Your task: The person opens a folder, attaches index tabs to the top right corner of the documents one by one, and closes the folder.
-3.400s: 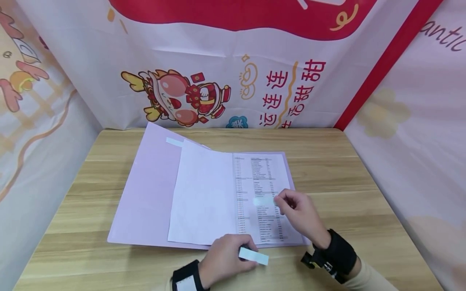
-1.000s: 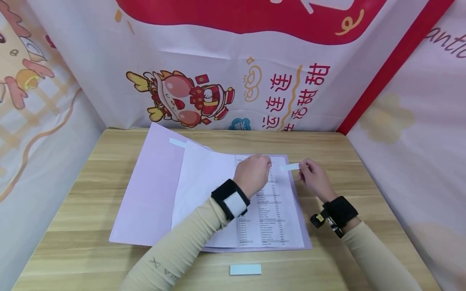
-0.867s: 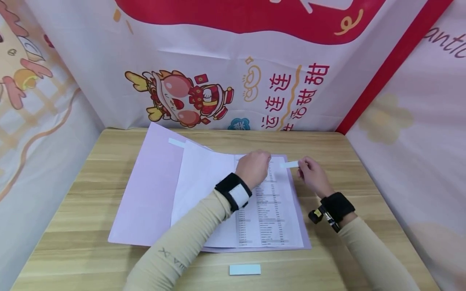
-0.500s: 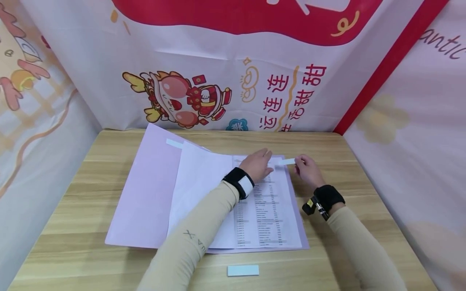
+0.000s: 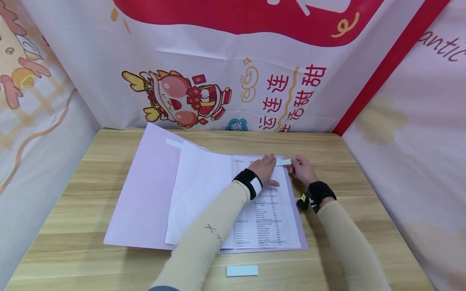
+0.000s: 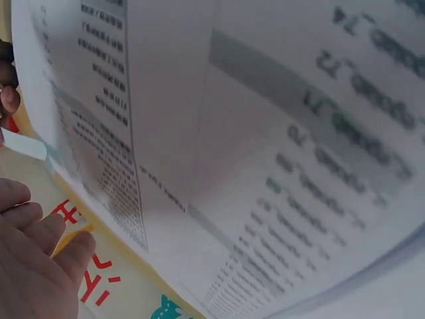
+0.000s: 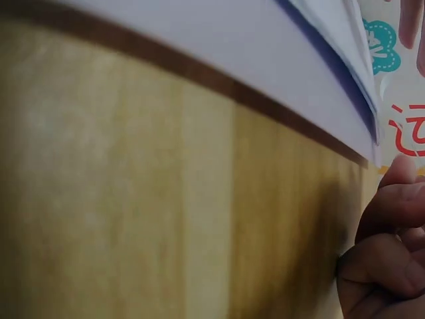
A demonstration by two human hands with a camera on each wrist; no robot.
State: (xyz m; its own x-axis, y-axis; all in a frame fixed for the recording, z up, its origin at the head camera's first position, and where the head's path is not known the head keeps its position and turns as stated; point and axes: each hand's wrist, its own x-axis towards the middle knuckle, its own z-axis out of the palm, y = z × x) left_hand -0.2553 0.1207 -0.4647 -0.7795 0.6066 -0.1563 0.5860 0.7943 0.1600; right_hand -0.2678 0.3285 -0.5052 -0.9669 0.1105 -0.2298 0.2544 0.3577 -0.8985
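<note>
A pale blue sticky note strip [image 5: 283,162] lies across the top right corner of a printed page [image 5: 269,222]. My right hand [image 5: 303,169] pinches its outer end between thumb and fingers, just past the page's right edge. Beside the strip's inner end, my left hand [image 5: 263,169] rests on the upper page with fingers extended and thumb spread. The left wrist view shows the strip [image 6: 25,143] reaching from the right hand to the paper's edge. Under the pages is an open lilac folder [image 5: 134,202]. In the right wrist view, curled right fingers [image 7: 392,226] show beside the folder's corner.
A pad of pale blue sticky notes [image 5: 242,270] lies on the wooden table [image 5: 73,210] in front of the folder. Another strip [image 5: 173,143] shows at the top of the left cover, beside a turned blank sheet [image 5: 196,190]. Printed cloth [image 5: 218,48] hangs behind.
The left hand put the pad down on the table and moved up to the page top, its fingers straightening. The right hand carried the strip up, then left onto the page's corner.
</note>
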